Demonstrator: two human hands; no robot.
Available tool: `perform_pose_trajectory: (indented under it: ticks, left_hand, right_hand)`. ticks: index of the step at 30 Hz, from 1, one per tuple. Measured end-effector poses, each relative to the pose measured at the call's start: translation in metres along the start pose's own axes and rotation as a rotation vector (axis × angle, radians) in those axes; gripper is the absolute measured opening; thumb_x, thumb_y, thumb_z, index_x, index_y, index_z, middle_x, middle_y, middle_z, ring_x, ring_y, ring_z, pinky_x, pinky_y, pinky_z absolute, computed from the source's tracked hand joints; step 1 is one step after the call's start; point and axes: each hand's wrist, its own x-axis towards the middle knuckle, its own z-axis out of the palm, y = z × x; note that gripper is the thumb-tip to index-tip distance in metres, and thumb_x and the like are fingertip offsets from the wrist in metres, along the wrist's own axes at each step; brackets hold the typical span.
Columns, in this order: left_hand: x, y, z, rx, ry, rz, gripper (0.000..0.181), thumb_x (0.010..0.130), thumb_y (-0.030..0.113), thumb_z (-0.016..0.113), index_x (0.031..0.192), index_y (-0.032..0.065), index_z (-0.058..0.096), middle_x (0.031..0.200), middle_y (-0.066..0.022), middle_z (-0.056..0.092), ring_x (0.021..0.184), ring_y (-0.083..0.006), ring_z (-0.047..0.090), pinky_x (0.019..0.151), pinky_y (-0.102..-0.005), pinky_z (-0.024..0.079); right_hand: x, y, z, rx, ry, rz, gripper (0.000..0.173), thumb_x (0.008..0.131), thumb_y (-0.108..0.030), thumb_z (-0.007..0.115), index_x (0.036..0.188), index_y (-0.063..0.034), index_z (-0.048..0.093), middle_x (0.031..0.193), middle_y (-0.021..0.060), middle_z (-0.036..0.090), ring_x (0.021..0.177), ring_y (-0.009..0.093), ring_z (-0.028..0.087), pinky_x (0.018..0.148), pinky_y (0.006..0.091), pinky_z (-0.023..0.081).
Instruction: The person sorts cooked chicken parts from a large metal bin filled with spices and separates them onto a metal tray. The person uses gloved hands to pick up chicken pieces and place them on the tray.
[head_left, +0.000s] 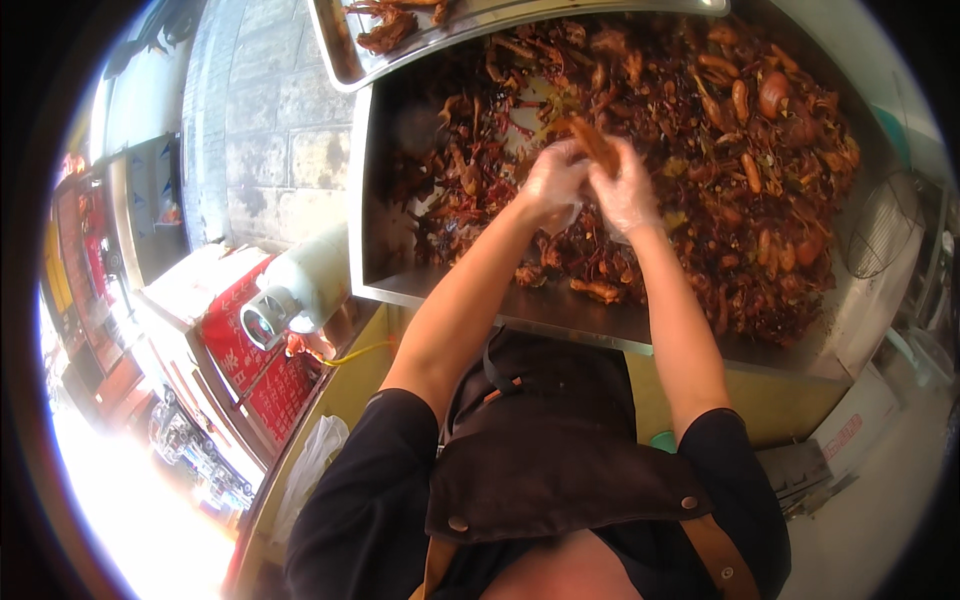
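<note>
My right hand (624, 187), in a clear plastic glove, grips an elongated piece of brown braised meat (595, 144). My left hand (556, 180), gloved the same way, is right beside it with fingers curled inward; whether it also grips the piece is hidden. Both hands are above a large metal tray (525, 311). Inside lies a thick, dark red-brown heap of braised food (720, 202), with dried chillies, sausage-like pieces and meat parts. A round reddish-brown piece (774, 93) sits at the far right of the heap.
A smaller metal tray (450, 39) with several brown meat pieces overlaps the big tray's far edge. To the left stand a pale gas cylinder (307, 281) and a red sign (259, 360) bearing writing. A wire rack (881, 225) lies at right.
</note>
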Motion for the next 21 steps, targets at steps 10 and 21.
perform_pose_trajectory:
  ticks: [10,21]
  left_hand:
    - [-0.047,-0.012,-0.071,-0.381,0.519,0.033,0.040,0.097,0.005,0.060,0.136,0.0011,0.051,0.111,-0.0150,0.067,0.087,-0.0256,0.071,0.070,-0.0332,0.059]
    - [-0.065,-0.041,-0.089,-0.291,0.510,-0.088,0.045,0.096,0.014,0.063,0.139,0.0085,0.050,0.111,-0.0095,0.069,0.092,-0.0223,0.070,0.072,-0.0334,0.056]
  right_hand:
    - [-0.125,0.053,0.014,0.550,-0.040,0.289,0.022,0.093,-0.018,0.063,0.110,-0.0062,0.058,0.098,0.0089,0.062,0.091,0.021,0.061,0.085,0.0365,0.054]
    - [-0.158,0.074,0.022,0.543,-0.328,0.542,0.044,0.095,-0.008,0.065,0.134,-0.0007,0.045,0.112,0.0137,0.065,0.092,0.020,0.067,0.079,0.0364,0.057]
